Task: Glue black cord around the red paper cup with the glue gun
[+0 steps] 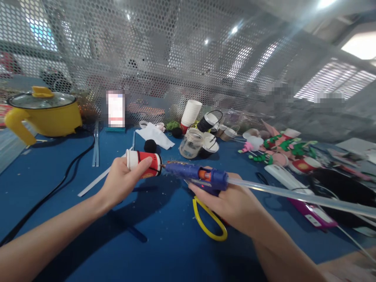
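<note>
In my left hand [119,178] a small red-and-white paper cup [154,169] lies on its side, its base facing right. A dark strand runs round the cup near that base. My right hand [235,205] grips a blue hot glue gun [188,172], whose nozzle meets or nearly meets the cup's base edge. From the gun's back end a long clear glue stick [273,190] sticks out to the right. Below the right hand lie yellow-handled scissors [219,236], partly hidden. Just behind the cup is a black ball of yarn [150,145].
Stacked paper cups [191,113], a clear jar [190,145] and yarn-wrapped cups stand ahead. A yellow electric pot [49,117] is at left, its black cord [69,170] crossing the table. Craft flowers [282,147] and a white-and-magenta device [314,213] lie at right.
</note>
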Motion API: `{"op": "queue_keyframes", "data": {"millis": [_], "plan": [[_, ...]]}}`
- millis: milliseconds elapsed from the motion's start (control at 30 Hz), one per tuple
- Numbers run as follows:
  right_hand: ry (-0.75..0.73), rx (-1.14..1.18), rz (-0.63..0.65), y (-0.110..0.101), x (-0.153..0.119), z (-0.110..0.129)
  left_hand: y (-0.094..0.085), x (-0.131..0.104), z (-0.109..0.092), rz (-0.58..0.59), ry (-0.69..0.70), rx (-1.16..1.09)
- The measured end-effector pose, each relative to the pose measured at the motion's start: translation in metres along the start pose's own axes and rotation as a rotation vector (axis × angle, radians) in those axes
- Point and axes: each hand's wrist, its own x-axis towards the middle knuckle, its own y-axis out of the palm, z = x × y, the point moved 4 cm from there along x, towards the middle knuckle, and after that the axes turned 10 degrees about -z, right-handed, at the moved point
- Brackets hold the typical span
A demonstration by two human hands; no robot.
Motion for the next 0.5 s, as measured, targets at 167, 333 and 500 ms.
{"op": "queue_keyframes", "data": {"millis": [167, 333, 500], "plan": [[0.061, 0.034, 0.034, -0.006, 0.003, 0.003, 0.001, -0.005, -0.005, 0.022, 0.084, 0.038], [0.239, 0.189, 0.109, -0.006, 0.004, -0.009, 0.001, -0.008, -0.009, 0.037, 0.198, 0.082], [0.456, 0.59, 0.035, -0.002, 0.022, -0.035, 0.001, -0.003, -0.009, 0.002, 0.21, 0.082]]}}
